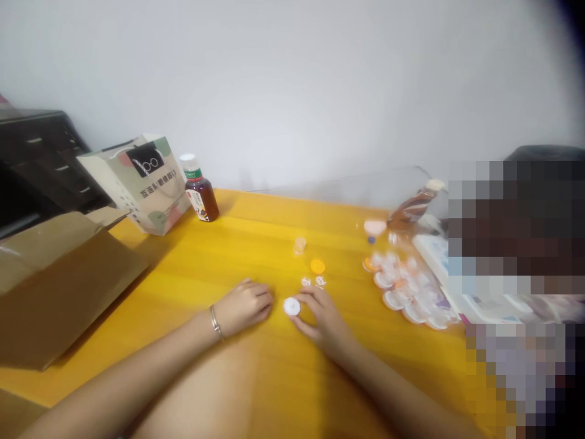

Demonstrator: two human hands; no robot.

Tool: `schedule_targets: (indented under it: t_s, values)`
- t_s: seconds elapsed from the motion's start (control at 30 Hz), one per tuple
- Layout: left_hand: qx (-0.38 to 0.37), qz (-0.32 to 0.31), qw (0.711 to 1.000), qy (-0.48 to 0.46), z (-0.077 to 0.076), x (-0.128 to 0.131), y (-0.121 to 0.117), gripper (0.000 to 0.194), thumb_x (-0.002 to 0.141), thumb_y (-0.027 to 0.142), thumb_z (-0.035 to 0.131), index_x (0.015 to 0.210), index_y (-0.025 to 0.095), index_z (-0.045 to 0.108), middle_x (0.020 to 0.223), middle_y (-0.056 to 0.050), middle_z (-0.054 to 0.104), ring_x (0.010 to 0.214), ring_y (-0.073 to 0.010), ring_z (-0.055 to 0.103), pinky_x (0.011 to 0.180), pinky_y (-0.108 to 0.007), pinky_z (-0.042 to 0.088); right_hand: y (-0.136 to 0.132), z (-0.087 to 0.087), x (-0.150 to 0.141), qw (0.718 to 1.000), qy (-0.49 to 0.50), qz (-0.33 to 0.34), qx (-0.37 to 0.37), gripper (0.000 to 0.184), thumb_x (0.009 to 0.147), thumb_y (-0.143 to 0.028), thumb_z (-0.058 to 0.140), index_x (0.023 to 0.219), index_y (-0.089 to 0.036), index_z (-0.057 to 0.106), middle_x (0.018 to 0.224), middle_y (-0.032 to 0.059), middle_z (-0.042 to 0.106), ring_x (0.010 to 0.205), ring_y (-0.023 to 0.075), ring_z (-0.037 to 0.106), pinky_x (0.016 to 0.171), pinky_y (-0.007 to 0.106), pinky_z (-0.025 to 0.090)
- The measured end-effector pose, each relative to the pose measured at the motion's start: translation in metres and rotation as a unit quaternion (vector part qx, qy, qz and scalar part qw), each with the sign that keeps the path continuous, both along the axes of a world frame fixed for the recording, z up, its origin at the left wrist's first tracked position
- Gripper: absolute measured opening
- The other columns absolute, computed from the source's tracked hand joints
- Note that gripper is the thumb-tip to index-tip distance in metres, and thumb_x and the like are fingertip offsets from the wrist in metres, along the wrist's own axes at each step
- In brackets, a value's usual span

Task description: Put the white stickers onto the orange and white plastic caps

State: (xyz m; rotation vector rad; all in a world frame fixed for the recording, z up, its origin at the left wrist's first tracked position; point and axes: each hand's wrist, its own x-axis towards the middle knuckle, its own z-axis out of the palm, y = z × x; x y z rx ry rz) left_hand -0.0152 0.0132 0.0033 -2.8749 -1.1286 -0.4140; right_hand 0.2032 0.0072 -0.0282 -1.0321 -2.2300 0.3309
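Observation:
My right hand [322, 317] pinches a small white round lid-like disc [292, 306] between thumb and fingers, just above the yellow table [228, 256]. To the left of it, my left hand [247, 305] rests on the table with its fingers curled in; whatever may be inside is hidden. A bracelet [216, 322] circles the left wrist. Just beyond the right hand lie two small white cut-out shapes [313, 281], blurred. An orange round disc [317, 266] sits behind them, with a small clear cup-like piece [300, 246] farther back.
Several clear and orange round cases [406, 286] cluster at right, before a person [521, 225]. A tilted brown bottle [414, 207] stands behind them. At left are a cardboard box [68, 286], a paper bag [150, 183] and a dark drink bottle [201, 195].

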Motion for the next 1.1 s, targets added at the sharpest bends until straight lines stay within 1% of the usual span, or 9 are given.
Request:
schedule_targets:
  t_s: [0.13, 0.33, 0.47, 0.57, 0.73, 0.9, 1.1]
  values:
    - [0.036, -0.001, 0.999, 0.015, -0.004, -0.001, 0.0, 0.018, 0.086, 0.015, 0.039, 0.08, 0.016, 0.056, 0.072, -0.003, 0.056, 0.063, -0.013, 0.051, 0.063, -0.028, 0.034, 0.0, 0.001, 0.001, 1.0, 0.0, 0.008, 0.001, 0.024, 0.073, -0.022, 0.061, 0.096, -0.023, 0.053, 0.096, 0.0066, 0.056, 0.093, 0.021, 0.055, 0.081, 0.035, 0.047]
    - [0.035, -0.001, 0.999, 0.012, -0.006, -0.003, 0.001, 0.017, 0.086, 0.012, 0.04, 0.086, 0.016, 0.056, 0.075, -0.003, 0.057, 0.067, -0.0141, 0.052, 0.066, -0.029, 0.036, -0.001, 0.004, 0.0, 1.0, -0.003, 0.013, 0.007, 0.029, 0.071, -0.022, 0.062, 0.098, -0.023, 0.052, 0.095, 0.0068, 0.057, 0.09, 0.0217, 0.056, 0.078, 0.035, 0.048]
    - [0.002, -0.005, 0.998, -0.059, -0.009, 0.003, -0.002, 0.018, 0.088, 0.013, 0.039, 0.094, 0.017, 0.056, 0.08, -0.003, 0.061, 0.074, -0.0133, 0.055, 0.071, -0.028, 0.038, -0.002, 0.004, 0.0, 1.0, -0.004, 0.016, -0.007, 0.024, 0.073, -0.019, 0.059, 0.096, -0.023, 0.053, 0.095, 0.0071, 0.056, 0.091, 0.0217, 0.055, 0.079, 0.036, 0.047]
    - [-0.032, -0.016, 0.992, -0.117, -0.012, 0.009, -0.005, 0.02, 0.09, 0.016, 0.038, 0.101, 0.018, 0.055, 0.086, -0.003, 0.063, 0.078, -0.0124, 0.056, 0.074, -0.026, 0.04, -0.001, 0.004, 0.0, 1.0, -0.006, 0.024, -0.016, 0.024, 0.073, -0.02, 0.06, 0.096, -0.022, 0.053, 0.097, 0.0078, 0.056, 0.093, 0.0223, 0.055, 0.08, 0.036, 0.046]
    - [-0.05, -0.029, 0.986, -0.158, -0.013, 0.017, -0.008, 0.021, 0.089, 0.014, 0.038, 0.097, 0.018, 0.057, 0.088, -0.003, 0.064, 0.079, -0.0129, 0.056, 0.076, -0.026, 0.041, -0.001, 0.005, 0.0, 0.999, -0.011, 0.034, -0.019, 0.023, 0.073, -0.023, 0.061, 0.095, -0.022, 0.053, 0.097, 0.0076, 0.056, 0.091, 0.0218, 0.055, 0.078, 0.036, 0.047]
    - [-0.053, -0.026, 0.985, -0.163, -0.011, 0.02, -0.009, 0.022, 0.087, 0.011, 0.039, 0.096, 0.018, 0.058, 0.091, -0.003, 0.063, 0.082, -0.0128, 0.055, 0.076, -0.027, 0.039, -0.002, 0.003, 0.0, 0.999, -0.01, 0.032, -0.016, 0.023, 0.074, -0.025, 0.061, 0.096, -0.022, 0.053, 0.098, 0.0077, 0.056, 0.091, 0.0216, 0.055, 0.079, 0.036, 0.046]
    - [-0.03, -0.024, 0.991, -0.128, -0.009, 0.022, -0.012, 0.019, 0.089, 0.016, 0.039, 0.096, 0.017, 0.057, 0.088, -0.003, 0.062, 0.082, -0.0124, 0.055, 0.075, -0.027, 0.036, -0.002, 0.002, 0.0, 0.999, -0.016, 0.042, -0.01, 0.021, 0.075, -0.028, 0.06, 0.094, -0.021, 0.053, 0.097, 0.0088, 0.057, 0.091, 0.0218, 0.055, 0.078, 0.036, 0.046]
